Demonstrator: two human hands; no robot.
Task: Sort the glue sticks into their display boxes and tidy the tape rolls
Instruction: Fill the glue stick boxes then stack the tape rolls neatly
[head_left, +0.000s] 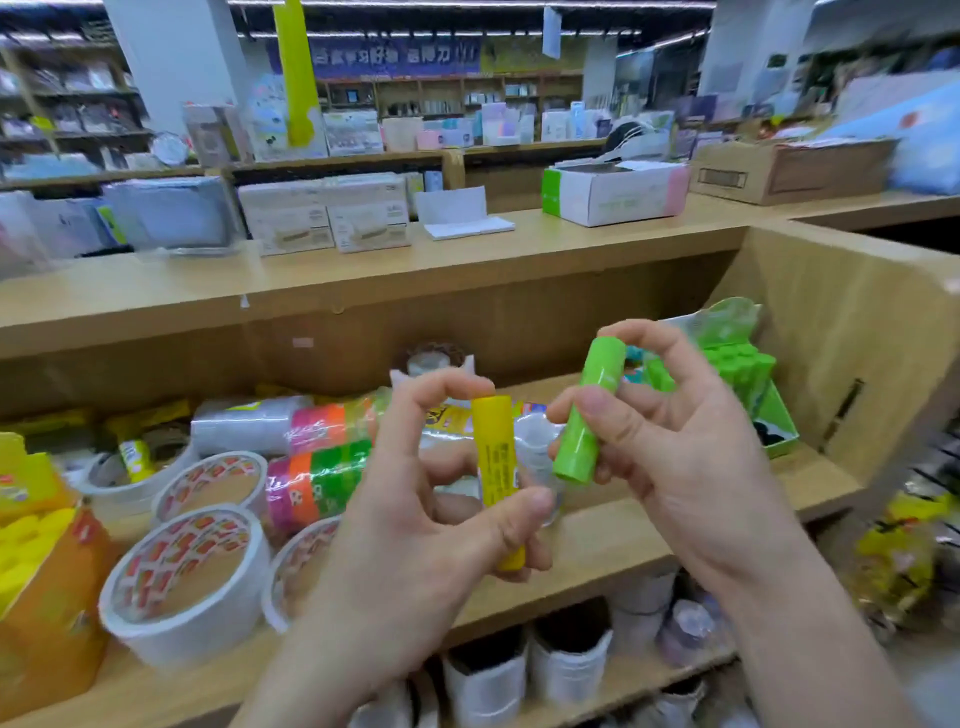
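From the head view, my left hand (415, 545) has its grip curled round a yellow glue stick (496, 452); my right hand (675, 452) pinches a green glue stick (589, 410), both above the shelf (597, 551); I judge the sorting is under way; next, green goes to the green display box (779, 415) at right, yellow to the orange box (57, 613) far left; the tape rolls (182, 587) wait.

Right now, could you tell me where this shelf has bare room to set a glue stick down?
Bare wood runs along the shelf front, from the white tape rolls rightward to the green display box. Left of that is crowded: tape rolls, coloured tape packs and the orange display box.
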